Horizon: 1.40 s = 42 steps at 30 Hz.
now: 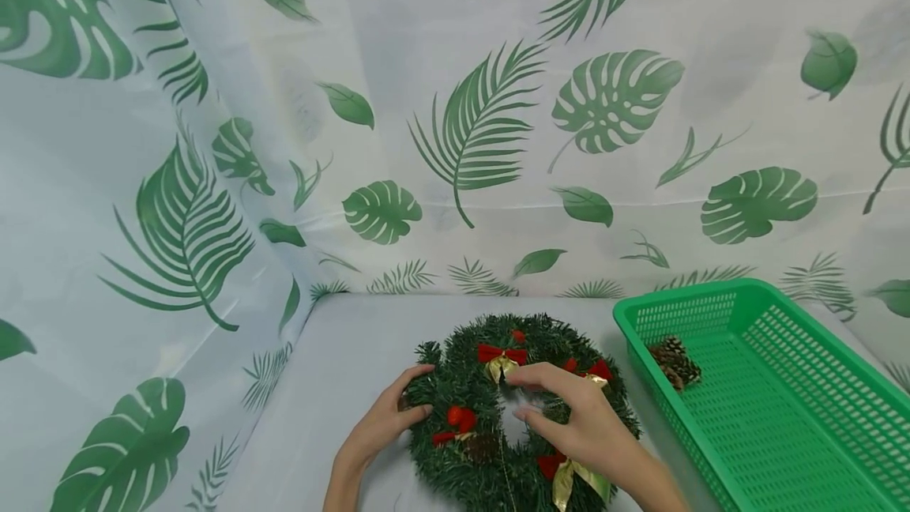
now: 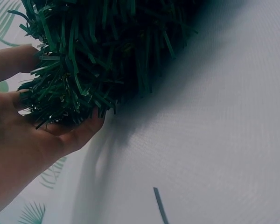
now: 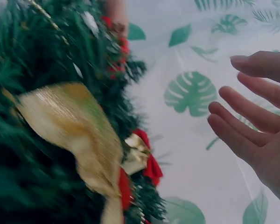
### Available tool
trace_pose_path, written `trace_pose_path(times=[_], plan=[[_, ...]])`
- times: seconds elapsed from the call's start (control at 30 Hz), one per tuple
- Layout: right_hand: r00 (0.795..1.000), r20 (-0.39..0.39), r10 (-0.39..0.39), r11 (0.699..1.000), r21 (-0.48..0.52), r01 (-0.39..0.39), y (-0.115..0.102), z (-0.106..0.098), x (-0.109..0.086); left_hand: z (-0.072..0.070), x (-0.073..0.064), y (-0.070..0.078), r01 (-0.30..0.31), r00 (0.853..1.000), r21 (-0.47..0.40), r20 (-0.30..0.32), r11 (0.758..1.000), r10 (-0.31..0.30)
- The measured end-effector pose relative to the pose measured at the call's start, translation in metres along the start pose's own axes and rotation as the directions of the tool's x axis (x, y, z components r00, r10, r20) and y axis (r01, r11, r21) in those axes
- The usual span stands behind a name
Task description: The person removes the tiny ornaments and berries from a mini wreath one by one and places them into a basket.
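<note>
A green tinsel wreath lies on the white table, decorated with red bows, gold ribbons and red berries. At its left edge, my left hand grips the greenery, thumb on one side and fingers curled under the tips in the left wrist view. My right hand hovers over the wreath's centre and right side, thumb and fingers spread apart. In the right wrist view, nothing sits between the right hand's fingers. Close to its fingertips in the head view is a red bow with gold ribbon.
A green plastic basket stands right of the wreath, with brown pine cones at its left side. A leaf-patterned white curtain encloses the table at the back and left. One loose dark strip lies on the tabletop.
</note>
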State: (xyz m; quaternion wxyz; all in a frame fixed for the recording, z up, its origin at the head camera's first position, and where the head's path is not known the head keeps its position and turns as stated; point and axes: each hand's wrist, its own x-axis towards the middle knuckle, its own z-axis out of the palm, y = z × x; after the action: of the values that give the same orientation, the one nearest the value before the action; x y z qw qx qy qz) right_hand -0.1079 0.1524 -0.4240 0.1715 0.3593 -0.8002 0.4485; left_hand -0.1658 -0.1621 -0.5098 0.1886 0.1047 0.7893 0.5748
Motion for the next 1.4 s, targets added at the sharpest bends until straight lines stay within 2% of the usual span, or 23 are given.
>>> trace_pose_path(times=[0.23,0.37,0.53,0.8,0.97,1.13,1.4], plan=[[0.995,0.09,0.053,0.998,0.031,-0.056,-0.002,0.022,-0.001,-0.001,-0.001,0.0,0.006,1.0,0.003,-0.004,1.0,-0.006],[0.99,0.138,0.036,0.998,0.043,-0.043,-0.001,0.032,-0.003,-0.001,-0.003,-0.001,0.012,1.0,0.011,-0.005,1.0,-0.011],[0.988,0.155,0.023,0.999,0.033,-0.028,0.002,0.041,-0.006,0.0,-0.002,-0.001,0.006,1.0,0.019,0.0,1.0,-0.005],[0.97,0.237,0.051,0.998,0.028,-0.059,0.003,0.053,-0.008,0.001,-0.001,0.0,0.0,1.0,0.032,0.001,0.999,0.0],[0.965,0.253,0.068,0.998,-0.005,-0.068,0.004,0.059,-0.009,0.001,0.001,0.001,-0.006,1.0,0.016,-0.003,1.0,0.006],[0.954,0.286,0.09,0.996,0.001,-0.094,0.006,0.065,-0.01,0.001,0.001,0.001,-0.005,1.0,0.007,-0.008,1.0,0.005],[0.967,0.25,0.043,0.999,0.019,-0.049,0.009,0.07,-0.012,0.002,0.001,0.001,-0.002,1.0,0.001,-0.012,1.0,0.002]])
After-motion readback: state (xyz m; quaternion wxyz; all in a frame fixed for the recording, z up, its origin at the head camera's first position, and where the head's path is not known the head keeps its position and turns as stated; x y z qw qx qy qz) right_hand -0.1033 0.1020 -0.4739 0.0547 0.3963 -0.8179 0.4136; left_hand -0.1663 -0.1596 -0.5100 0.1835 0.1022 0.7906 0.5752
